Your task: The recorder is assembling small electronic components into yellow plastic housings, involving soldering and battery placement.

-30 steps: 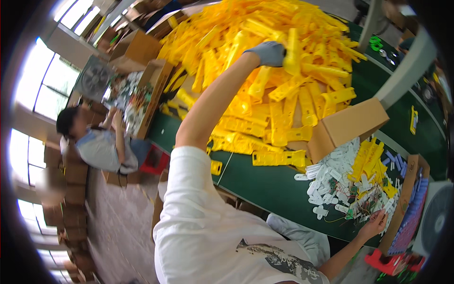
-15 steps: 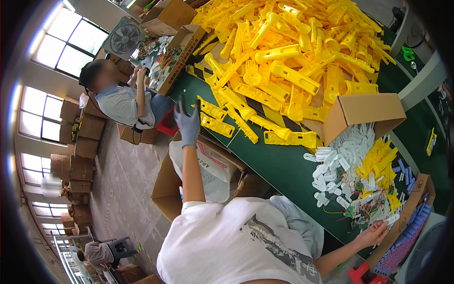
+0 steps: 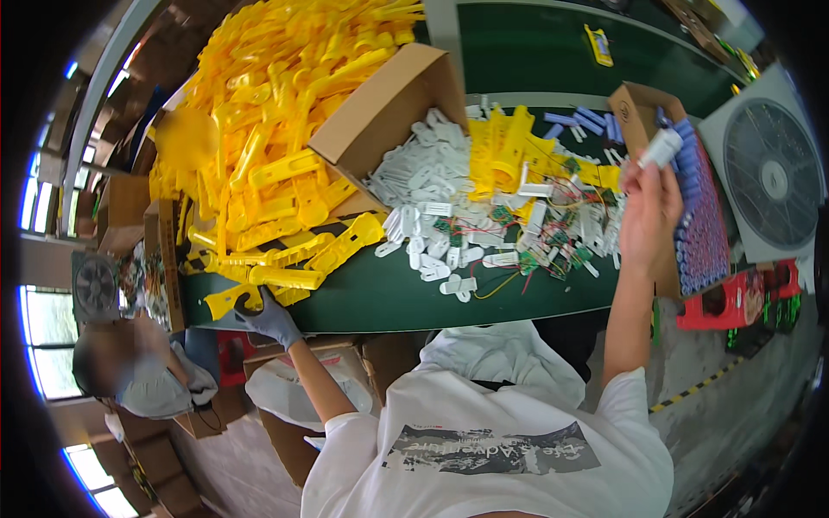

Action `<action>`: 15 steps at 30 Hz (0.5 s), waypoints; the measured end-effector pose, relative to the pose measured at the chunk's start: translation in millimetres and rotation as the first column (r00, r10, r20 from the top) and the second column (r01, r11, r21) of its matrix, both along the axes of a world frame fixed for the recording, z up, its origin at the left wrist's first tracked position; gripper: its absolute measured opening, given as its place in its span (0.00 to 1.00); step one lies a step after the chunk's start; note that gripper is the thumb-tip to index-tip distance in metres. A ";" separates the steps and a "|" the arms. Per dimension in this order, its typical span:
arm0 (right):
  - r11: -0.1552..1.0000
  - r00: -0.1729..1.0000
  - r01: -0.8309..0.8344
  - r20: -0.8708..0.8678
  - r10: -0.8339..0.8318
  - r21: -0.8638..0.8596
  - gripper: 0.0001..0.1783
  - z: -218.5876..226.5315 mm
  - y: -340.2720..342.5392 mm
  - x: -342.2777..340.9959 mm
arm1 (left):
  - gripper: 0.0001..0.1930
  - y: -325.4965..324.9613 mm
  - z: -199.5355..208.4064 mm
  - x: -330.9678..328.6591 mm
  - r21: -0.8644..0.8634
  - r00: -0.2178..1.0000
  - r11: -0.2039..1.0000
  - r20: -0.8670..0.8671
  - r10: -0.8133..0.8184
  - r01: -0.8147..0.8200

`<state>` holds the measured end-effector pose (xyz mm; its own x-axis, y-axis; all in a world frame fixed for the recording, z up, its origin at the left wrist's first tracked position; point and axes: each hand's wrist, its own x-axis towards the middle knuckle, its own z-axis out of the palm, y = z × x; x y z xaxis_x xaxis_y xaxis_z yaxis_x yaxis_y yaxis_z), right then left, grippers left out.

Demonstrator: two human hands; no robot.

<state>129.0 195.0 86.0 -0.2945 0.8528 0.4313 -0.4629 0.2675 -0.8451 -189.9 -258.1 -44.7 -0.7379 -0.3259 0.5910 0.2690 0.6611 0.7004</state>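
My left hand (image 3: 269, 320), in a grey glove with dark fingertips, is at the table's near edge. Its thumb and fingers close round the end of a yellow plastic shell (image 3: 226, 302), beside the big heap of such shells (image 3: 276, 173). Bare and raised, my right hand (image 3: 652, 200) pinches a white plastic piece (image 3: 661, 148), blurred, in front of a carton of purple cylindrical cells (image 3: 701, 226). Between my hands lie white plastic parts (image 3: 423, 246) and small green circuit boards with thin wires (image 3: 553, 255).
A tipped cardboard box (image 3: 389, 108) spills white parts onto the green table (image 3: 371, 298). A fan (image 3: 773, 173) stands at the right, near red stools (image 3: 734, 302). Below the left edge is a carton with a white bag (image 3: 302, 380). Another person (image 3: 164, 375) sits at far left.
My view has swung to the right. My left hand, spread and holding nothing before, is now on a yellow shell. My right hand has lifted the white piece beside the carton of cells.
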 end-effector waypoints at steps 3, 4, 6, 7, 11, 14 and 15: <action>0.997 0.955 -0.077 0.289 0.068 0.021 0.15 13.9 10.3 -1.3 | 0.18 9.5 2.8 3.9 0.086 0.996 0.996 -0.081 -0.023 0.030; 0.994 0.949 -0.104 0.303 0.089 0.033 0.15 10.3 11.3 0.9 | 0.18 12.3 8.7 8.1 0.239 0.987 0.968 -0.155 -0.042 0.079; 0.994 0.956 -0.103 0.279 0.089 0.036 0.14 6.0 10.9 9.0 | 0.17 26.1 28.8 20.8 0.437 0.928 0.858 -0.356 -0.110 0.269; 0.993 0.958 -0.111 0.271 0.097 0.038 0.14 3.3 11.6 14.2 | 0.17 36.4 42.2 29.0 0.430 0.925 0.862 -0.366 -0.105 0.267; 0.992 0.966 0.026 0.260 0.007 -0.124 0.15 -15.6 19.3 33.5 | 0.18 116.3 95.4 75.6 0.181 0.862 0.921 -0.449 -0.234 0.345; 0.988 0.976 0.045 0.217 -0.013 -0.145 0.15 -35.2 17.2 45.3 | 0.22 196.9 113.6 129.0 0.060 0.705 0.747 -0.390 -0.592 0.662; 0.988 0.977 0.052 0.213 -0.020 -0.147 0.15 -40.5 14.2 45.8 | 0.20 219.5 118.9 139.7 -0.104 0.638 0.714 -0.372 -0.674 0.693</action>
<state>174.8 209.2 45.5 -0.3325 0.9151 0.2282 -0.2633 0.1423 -0.9542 -50.2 -38.6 74.1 -0.4983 0.1516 0.8537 0.8648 0.1567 0.4770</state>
